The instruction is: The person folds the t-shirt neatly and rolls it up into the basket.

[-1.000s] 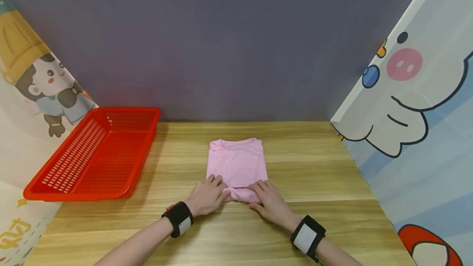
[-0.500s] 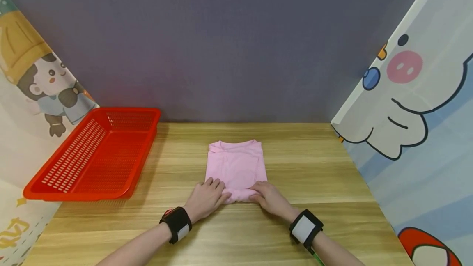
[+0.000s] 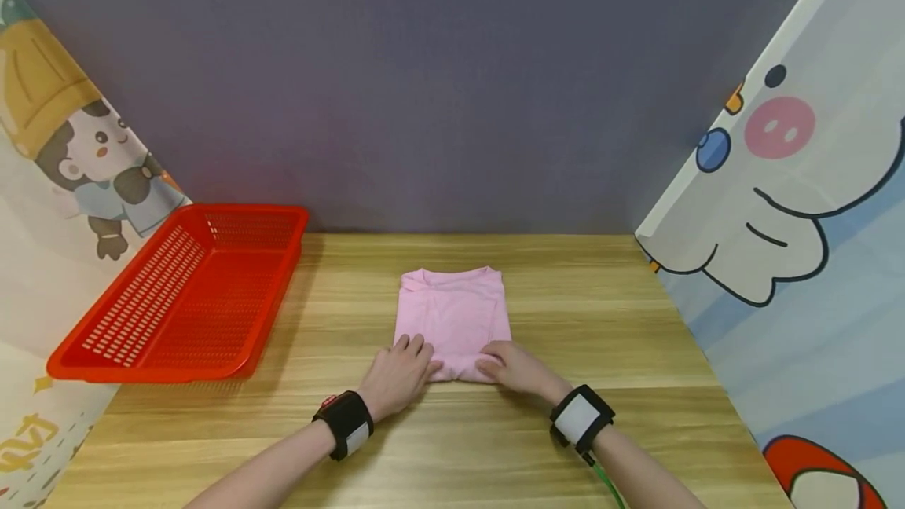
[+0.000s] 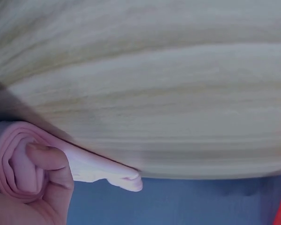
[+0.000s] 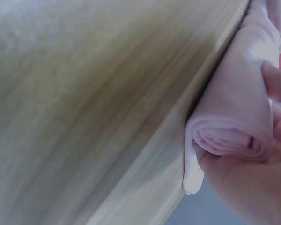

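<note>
A pink shirt (image 3: 456, 309) lies folded into a narrow panel on the table, its neckline at the far end. Its near end is rolled up, and the spiral of layers shows at the roll's end in both wrist views. My left hand (image 3: 397, 374) grips the left end of the roll, with a finger or thumb tip against the spiral in the left wrist view. On the other end, my right hand (image 3: 522, 370) holds the roll (image 5: 239, 89) between thumb and fingers. Beyond the roll, the rest of the shirt stays flat.
A red plastic basket (image 3: 212, 297) with slotted sides stands to the left on the wooden table (image 3: 587, 313). A grey panel (image 3: 459, 85) rises behind the table. Cartoon-printed sheets (image 3: 778, 203) flank both sides. Each wrist wears a black strap (image 3: 345, 422).
The loose, bunched near edge of the shirt has become a smoother, tighter roll. My right hand's fingers have drawn in around its end; the left hand has shifted only slightly.
</note>
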Motion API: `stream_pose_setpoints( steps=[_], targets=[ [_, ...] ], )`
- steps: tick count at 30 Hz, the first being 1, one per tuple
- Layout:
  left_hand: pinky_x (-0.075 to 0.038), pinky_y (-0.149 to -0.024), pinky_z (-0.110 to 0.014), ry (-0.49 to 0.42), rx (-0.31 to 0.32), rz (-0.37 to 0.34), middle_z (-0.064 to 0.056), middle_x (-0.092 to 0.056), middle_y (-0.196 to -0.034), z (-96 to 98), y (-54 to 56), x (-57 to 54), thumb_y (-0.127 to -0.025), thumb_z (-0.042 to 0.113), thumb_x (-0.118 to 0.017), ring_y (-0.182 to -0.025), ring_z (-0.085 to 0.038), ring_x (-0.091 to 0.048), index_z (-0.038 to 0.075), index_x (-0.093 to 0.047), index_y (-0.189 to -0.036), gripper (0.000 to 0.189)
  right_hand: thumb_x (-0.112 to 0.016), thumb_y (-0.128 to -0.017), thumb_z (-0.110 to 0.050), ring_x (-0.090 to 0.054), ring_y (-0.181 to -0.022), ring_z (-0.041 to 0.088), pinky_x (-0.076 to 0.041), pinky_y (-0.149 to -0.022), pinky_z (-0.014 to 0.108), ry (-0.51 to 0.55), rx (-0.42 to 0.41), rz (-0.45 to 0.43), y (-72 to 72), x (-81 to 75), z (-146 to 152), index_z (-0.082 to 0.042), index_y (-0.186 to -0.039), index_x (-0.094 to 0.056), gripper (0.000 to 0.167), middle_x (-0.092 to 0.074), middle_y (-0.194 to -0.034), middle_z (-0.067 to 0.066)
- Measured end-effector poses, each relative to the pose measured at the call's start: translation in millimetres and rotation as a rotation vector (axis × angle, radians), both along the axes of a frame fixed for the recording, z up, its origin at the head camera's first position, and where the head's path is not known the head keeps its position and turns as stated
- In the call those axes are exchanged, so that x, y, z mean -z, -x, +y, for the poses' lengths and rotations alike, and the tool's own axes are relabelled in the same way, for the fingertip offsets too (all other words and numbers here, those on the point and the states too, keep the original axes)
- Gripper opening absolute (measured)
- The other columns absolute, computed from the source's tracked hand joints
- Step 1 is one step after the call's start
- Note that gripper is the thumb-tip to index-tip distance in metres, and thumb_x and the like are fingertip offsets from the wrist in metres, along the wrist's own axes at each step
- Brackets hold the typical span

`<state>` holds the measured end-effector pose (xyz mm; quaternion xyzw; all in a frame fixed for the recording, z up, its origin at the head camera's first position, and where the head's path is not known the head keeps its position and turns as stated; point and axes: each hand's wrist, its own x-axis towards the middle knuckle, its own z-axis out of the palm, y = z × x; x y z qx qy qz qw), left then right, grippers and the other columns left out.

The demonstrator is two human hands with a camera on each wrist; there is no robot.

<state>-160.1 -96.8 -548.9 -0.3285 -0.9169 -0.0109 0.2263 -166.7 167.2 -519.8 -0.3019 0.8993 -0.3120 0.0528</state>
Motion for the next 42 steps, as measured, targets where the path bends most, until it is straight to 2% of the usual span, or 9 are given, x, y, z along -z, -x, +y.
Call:
stream_pose_setpoints(
  steps=[5,10,16,20,25,28,32,36,42],
  targets=[
    [-0.035,-0.04,-0.03,0.007,-0.018,-0.089,-0.002,-0.058,-0.087,3.2,4.1,-3.3,-0.102,0.042,-0.053,-0.075,-0.022,-0.057,0.016,-0.059,-0.092,0.028,-0.067,-0.095,-0.022,-0.062,-0.089,0.016,-0.053,-0.082,0.036,-0.052,0.116,0.124,-9.5,1.9,-4.5,-0.009,-0.101,-0.067,0.015,-0.066,-0.093,0.001],
    [-0.035,-0.04,-0.029,0.038,-0.006,-0.062,-0.001,-0.061,-0.085,4.9,10.4,-3.4,-0.101,0.037,-0.054,-0.071,-0.021,-0.057,0.017,-0.063,-0.091,0.024,-0.076,-0.087,-0.026,-0.061,-0.099,0.024,-0.052,-0.088,0.043,-0.085,0.136,0.295,-16.7,1.0,-9.4,-0.007,-0.117,-0.063,0.038,-0.063,-0.104,0.006],
    [-0.033,-0.041,-0.029,0.026,-0.033,-0.097,0.0,-0.063,-0.082,8.3,15.6,-3.5,-0.103,0.036,-0.052,-0.068,-0.021,-0.057,0.017,-0.067,-0.09,0.027,-0.078,-0.086,-0.031,-0.058,-0.095,0.02,-0.051,-0.086,0.038,-0.153,0.117,0.342,-17.3,1.3,-12.8,-0.011,-0.106,-0.065,0.031,-0.062,-0.099,0.002],
    [-0.033,-0.041,-0.028,0.015,-0.049,-0.114,0.001,-0.063,-0.082,9.0,15.7,-4.3,-0.104,0.037,-0.05,-0.068,-0.02,-0.057,0.017,-0.068,-0.09,0.031,-0.076,-0.088,-0.023,-0.06,-0.086,0.017,-0.051,-0.079,0.033,-0.057,0.109,0.306,-9.6,5.0,-10.5,-0.011,-0.095,-0.067,0.017,-0.064,-0.09,0.0],
    [-0.034,-0.04,-0.028,0.021,-0.029,-0.005,0.0,-0.061,-0.08,6.0,12.9,-0.2,-0.102,0.038,-0.052,-0.066,-0.02,-0.056,0.016,-0.064,-0.09,0.028,-0.075,-0.088,-0.018,-0.06,-0.078,0.011,-0.051,-0.074,0.029,0.078,0.087,0.191,3.8,7.3,-6.3,-0.01,-0.084,-0.068,0.011,-0.066,-0.082,0.0],
    [-0.038,-0.042,-0.029,0.021,-0.028,0.051,0.0,-0.059,-0.08,3.7,10.1,3.0,-0.101,0.044,-0.052,-0.068,-0.02,-0.057,0.015,-0.06,-0.093,0.03,-0.074,-0.09,-0.017,-0.057,-0.076,0.005,-0.05,-0.072,0.024,0.114,0.07,0.068,11.0,5.4,-3.7,-0.01,-0.084,-0.07,0.01,-0.067,-0.081,0.001],
    [-0.043,-0.048,-0.03,0.033,-0.03,0.079,-0.001,-0.056,-0.085,1.1,6.0,4.4,-0.098,0.057,-0.05,-0.074,-0.02,-0.058,0.015,-0.057,-0.101,0.043,-0.071,-0.092,-0.015,-0.055,-0.076,0.001,-0.049,-0.071,0.021,0.11,0.039,-0.061,21.9,2.5,0.3,-0.007,-0.085,-0.072,0.011,-0.07,-0.081,0.004],
    [-0.044,-0.051,-0.029,0.051,-0.024,0.097,-0.002,-0.054,-0.088,-0.4,2.9,4.6,-0.093,0.068,-0.051,-0.078,-0.02,-0.057,0.014,-0.056,-0.107,0.056,-0.069,-0.093,-0.015,-0.052,-0.074,-0.002,-0.047,-0.071,0.019,0.078,0.011,-0.117,31.7,1.1,2.9,-0.005,-0.085,-0.073,0.013,-0.071,-0.081,0.006],
    [-0.034,-0.045,-0.026,0.031,-0.049,0.061,-0.001,-0.049,-0.085,1.2,3.0,6.8,-0.096,0.061,-0.053,-0.074,-0.02,-0.052,0.014,-0.055,-0.099,0.047,-0.068,-0.094,-0.014,-0.051,-0.075,-0.002,-0.046,-0.072,0.019,0.079,0.002,-0.149,34.5,-1.2,3.3,-0.003,-0.086,-0.072,0.014,-0.07,-0.081,0.006]
  ],
)
